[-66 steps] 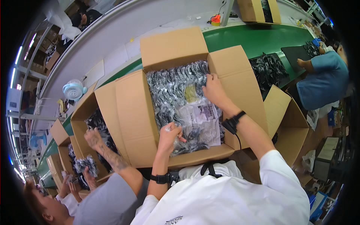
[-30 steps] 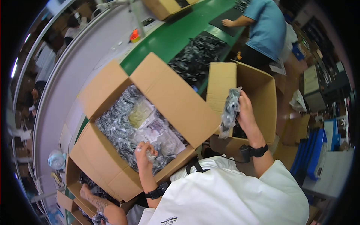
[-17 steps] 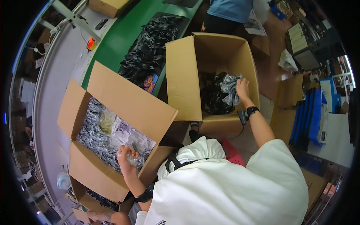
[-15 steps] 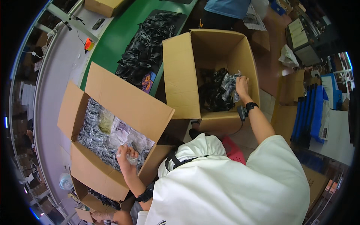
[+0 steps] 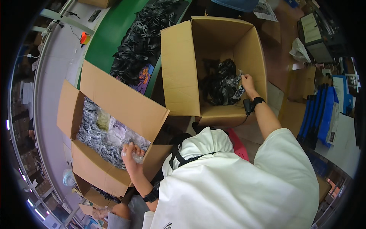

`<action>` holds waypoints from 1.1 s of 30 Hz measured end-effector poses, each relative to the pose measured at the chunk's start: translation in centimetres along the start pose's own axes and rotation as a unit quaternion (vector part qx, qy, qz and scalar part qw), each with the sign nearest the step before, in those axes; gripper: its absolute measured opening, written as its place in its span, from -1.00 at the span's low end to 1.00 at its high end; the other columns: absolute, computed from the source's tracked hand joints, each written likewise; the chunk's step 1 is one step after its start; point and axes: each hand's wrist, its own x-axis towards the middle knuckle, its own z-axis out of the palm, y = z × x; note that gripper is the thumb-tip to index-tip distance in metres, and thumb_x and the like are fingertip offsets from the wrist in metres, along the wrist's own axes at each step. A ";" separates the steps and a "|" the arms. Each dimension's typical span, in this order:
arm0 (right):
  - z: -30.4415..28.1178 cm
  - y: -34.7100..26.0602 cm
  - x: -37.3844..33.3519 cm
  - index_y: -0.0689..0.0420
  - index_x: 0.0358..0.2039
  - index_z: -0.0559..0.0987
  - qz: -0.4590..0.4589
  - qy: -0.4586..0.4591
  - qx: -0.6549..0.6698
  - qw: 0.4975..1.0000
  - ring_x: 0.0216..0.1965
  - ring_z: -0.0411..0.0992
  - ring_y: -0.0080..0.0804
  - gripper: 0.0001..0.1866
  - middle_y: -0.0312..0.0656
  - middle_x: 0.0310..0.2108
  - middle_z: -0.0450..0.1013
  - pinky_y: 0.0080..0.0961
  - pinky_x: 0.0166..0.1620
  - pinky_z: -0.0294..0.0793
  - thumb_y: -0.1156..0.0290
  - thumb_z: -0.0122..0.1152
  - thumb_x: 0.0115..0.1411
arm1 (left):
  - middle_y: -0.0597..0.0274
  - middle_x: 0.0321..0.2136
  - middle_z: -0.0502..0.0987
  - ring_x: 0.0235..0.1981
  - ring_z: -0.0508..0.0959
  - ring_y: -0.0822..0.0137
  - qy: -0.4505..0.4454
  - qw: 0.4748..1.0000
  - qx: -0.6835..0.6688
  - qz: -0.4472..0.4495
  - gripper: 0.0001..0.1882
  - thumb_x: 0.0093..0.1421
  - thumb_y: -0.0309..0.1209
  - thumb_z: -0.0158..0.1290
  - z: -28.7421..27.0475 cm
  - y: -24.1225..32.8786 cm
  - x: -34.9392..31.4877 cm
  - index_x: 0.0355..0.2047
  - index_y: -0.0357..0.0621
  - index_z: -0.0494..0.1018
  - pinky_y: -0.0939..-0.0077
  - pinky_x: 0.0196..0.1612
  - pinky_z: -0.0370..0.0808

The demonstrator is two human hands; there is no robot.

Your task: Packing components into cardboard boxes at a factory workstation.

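Note:
At the lower left, my left hand [image 5: 131,157] is closed on a crumpled clear plastic bag [image 5: 138,155], above the near edge of an open cardboard box. Grey-looking bagged items [image 5: 91,122] and loose clear wrapping [image 5: 119,133] fill that box. Further right, my right hand [image 5: 248,84] reaches into a taller open carton and grips a clear bag with dark contents [image 5: 235,88]. Below it in the carton lies a heap of glossy black items [image 5: 223,76], whose kind I cannot make out. Black bands circle both my forearms.
The left cardboard box [image 5: 97,162] and the tall carton [image 5: 181,72] stand with raised flaps. A green table [image 5: 112,32] bears a heap of black items [image 5: 143,42]. Another person's arm [image 5: 121,210] shows at the lower left, and blue clothing [image 5: 234,4] at the top.
My right hand and its bag are slightly lower against the heap in the tall carton. My left hand, still holding its bag, has shifted a little right. The whole view has moved slightly.

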 end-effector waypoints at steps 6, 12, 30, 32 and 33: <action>-2.1 -3.0 -0.9 0.24 -0.35 0.48 -0.154 0.078 -0.013 0.985 -0.18 0.43 -0.04 -0.79 0.01 -0.24 0.43 -0.24 -0.10 0.40 0.33 0.20 0.17 | 0.29 -0.65 0.21 -0.62 0.29 0.40 0.008 1.000 0.021 -0.014 -0.67 0.23 -0.48 0.04 2.7 1.0 0.8 -0.58 -0.01 0.13 0.44 -0.53 0.35; -5.8 -7.7 -2.8 0.23 -0.35 0.44 -0.181 0.111 0.083 0.974 -0.27 0.39 -0.32 -0.87 -0.16 -0.17 0.40 -0.44 -0.17 0.39 0.46 0.18 0.19 | 0.27 -0.67 0.23 -0.65 0.30 0.41 -0.040 0.993 0.102 -0.049 -0.67 0.21 -0.52 0.03 6.9 1.3 1.7 -0.61 -0.06 0.13 0.43 -0.57 0.40; -11.0 -21.5 -8.7 0.17 -0.29 0.41 -0.137 -0.122 0.463 0.867 -0.56 0.22 -0.78 -0.96 -0.29 -0.14 0.38 -0.74 -0.52 0.23 0.57 0.06 0.26 | 0.30 -0.32 0.47 -0.53 0.46 0.56 -0.319 0.884 0.323 0.110 -0.54 0.21 -0.49 0.17 29.1 -2.2 4.7 0.11 -0.19 0.34 0.67 -0.58 0.39; -11.2 -22.6 -9.5 0.20 -0.30 0.41 -0.166 -0.155 0.453 0.862 -0.54 0.21 -0.77 -0.97 -0.31 -0.17 0.36 -0.73 -0.49 0.22 0.57 0.06 0.26 | 0.17 -0.25 0.55 -0.36 0.56 0.40 -0.311 0.798 0.391 0.337 -0.43 0.16 -0.46 0.21 32.9 -4.5 7.0 0.18 -0.18 0.30 0.54 -0.37 0.51; -11.1 -22.3 -9.4 0.20 -0.30 0.41 -0.165 -0.152 0.453 0.863 -0.54 0.21 -0.77 -0.97 -0.31 -0.17 0.36 -0.73 -0.49 0.22 0.57 0.06 0.26 | 0.06 -0.16 0.57 -0.16 0.58 0.21 -0.322 0.770 0.331 0.439 -0.53 0.10 -0.46 0.23 35.0 -5.6 8.0 0.04 -0.20 0.44 0.40 -0.13 0.53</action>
